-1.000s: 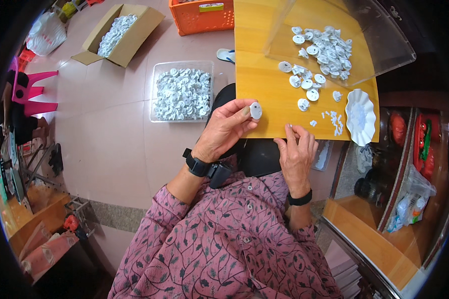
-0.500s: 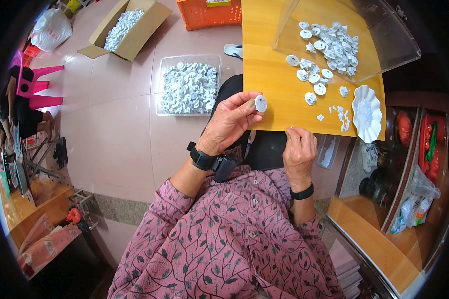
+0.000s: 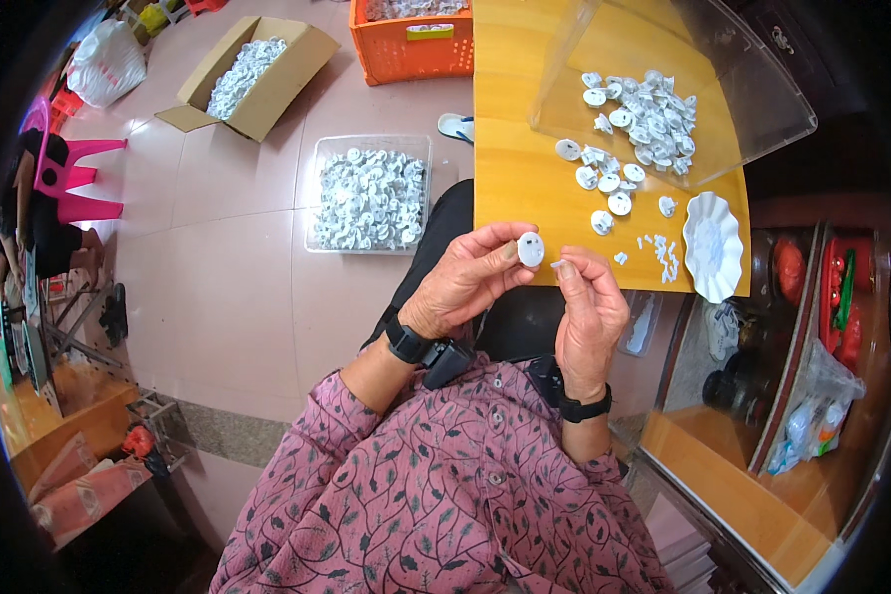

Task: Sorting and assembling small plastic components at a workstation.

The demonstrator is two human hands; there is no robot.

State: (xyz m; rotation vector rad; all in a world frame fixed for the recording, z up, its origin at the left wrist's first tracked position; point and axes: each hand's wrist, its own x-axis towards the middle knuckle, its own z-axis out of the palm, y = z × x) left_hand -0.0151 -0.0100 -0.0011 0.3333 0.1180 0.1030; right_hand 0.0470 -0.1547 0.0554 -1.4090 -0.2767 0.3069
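the left hand [image 3: 470, 282] is pinching a small round white disc [image 3: 531, 248] between thumb and fingertips, holding it up just off the near edge of the yellow board [image 3: 515, 168]. the right hand [image 3: 589, 307] is sitting at the disc's three o'clock, its thumb and forefinger closed together on a tiny white sliver [image 3: 558, 264], tip aimed at the disc. the two pieces are looking near each other but not quite touching.

risk number one, as i'm judging it: that sliver is so small and so lightly pinched that a slight roll of the fingertips could be flicking it down into the lap or onto the floor, where it would be hard to spot.

the disc is being gripped by its rim only, so pressing the sliver in off-centre could be tipping it out of the left fingers.

at one o'clock from the hands, loose white bits [image 3: 663, 255] are lying close to the board's edge beside a white scalloped dish [image 3: 713, 246]; a brushing wrist could be sweeping them off. the heap of discs [image 3: 639, 114] under the clear cover [image 3: 723, 89] is sitting well apart at twelve, and the clear tub of discs [image 3: 369, 193] on the floor is at ten o'clock.
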